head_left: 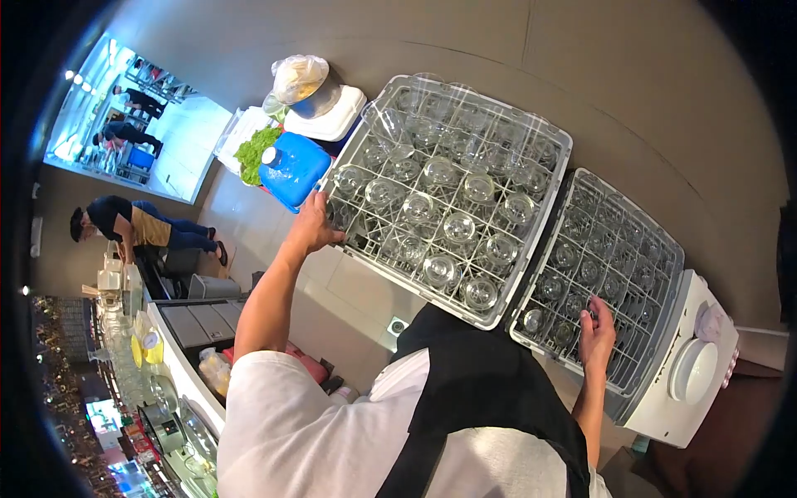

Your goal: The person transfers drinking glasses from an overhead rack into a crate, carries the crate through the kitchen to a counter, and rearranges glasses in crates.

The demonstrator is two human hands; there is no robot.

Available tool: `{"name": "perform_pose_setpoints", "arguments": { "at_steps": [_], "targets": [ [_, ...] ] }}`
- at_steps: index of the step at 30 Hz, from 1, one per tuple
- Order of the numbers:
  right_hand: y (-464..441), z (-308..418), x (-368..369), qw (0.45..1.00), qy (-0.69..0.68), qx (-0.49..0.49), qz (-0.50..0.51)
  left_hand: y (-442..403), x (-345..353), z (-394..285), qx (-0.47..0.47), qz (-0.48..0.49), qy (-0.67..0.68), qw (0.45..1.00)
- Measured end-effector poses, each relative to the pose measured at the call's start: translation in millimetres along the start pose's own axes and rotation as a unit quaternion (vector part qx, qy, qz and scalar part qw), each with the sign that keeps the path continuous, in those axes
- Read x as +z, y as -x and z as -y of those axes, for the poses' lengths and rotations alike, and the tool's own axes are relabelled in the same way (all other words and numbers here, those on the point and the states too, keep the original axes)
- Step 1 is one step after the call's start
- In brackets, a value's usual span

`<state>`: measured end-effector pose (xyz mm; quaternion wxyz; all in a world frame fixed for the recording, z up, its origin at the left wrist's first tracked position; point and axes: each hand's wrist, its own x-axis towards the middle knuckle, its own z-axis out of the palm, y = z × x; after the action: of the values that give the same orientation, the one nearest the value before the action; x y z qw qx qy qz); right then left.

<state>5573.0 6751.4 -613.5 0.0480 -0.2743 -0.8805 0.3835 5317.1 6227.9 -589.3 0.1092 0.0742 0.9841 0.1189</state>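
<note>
My left hand (pixel 314 224) grips the near corner of a grey plastic glass rack (pixel 382 264). Its compartments hold many upturned clear glasses (pixel 459 227). A larger clear glass vessel (pixel 387 131) lies tilted across the rack's far left part. Beside this rack, to the right, is a second glass rack (pixel 616 386), also filled with clear glasses (pixel 567 254). Over its near side hovers my right hand (pixel 596 339), fingers loosely bent and apart, with no glass visible in it. Whether its fingertips touch the grid I cannot tell.
Left of the racks stand a blue container (pixel 300 166), green lettuce (pixel 256 153) and a pot (pixel 320 100) on a white lid. A white surface (pixel 664 415) bears stacked bowls (pixel 694 371) at right. A co-worker (pixel 141 224) bends at a counter (pixel 178 357).
</note>
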Motion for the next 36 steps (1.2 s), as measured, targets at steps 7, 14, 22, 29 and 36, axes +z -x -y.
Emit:
{"name": "perform_pose_setpoints", "arguments": {
  "at_steps": [7, 14, 22, 29, 36],
  "targets": [
    [10.1, -14.7, -5.8, 0.999, 0.014, -0.013, -0.026, 17.7, -10.2, -27.2, 0.054, -0.067, -0.017, 0.996],
    [22.3, -32.0, -17.8, 0.999, 0.005, 0.028, -0.045, 38.3, -64.5, -45.2, 0.028, -0.107, -0.065, 0.992],
    [50.9, -69.9, -27.9, 0.99, -0.046, 0.079, -0.108, 78.1, -168.1, -168.9, 0.028, -0.142, 0.03, 0.989],
    [83.2, -94.2, -58.1, 0.98, -0.085, 0.094, -0.152, 57.4, -124.2, -361.9, 0.305, -0.055, 0.179, 0.934],
    [161.8, -138.8, -118.0, 0.938, -0.123, 0.251, -0.205, 60.6, -3.5, -574.4, 0.496, 0.103, 0.15, 0.849]
  ]
}}
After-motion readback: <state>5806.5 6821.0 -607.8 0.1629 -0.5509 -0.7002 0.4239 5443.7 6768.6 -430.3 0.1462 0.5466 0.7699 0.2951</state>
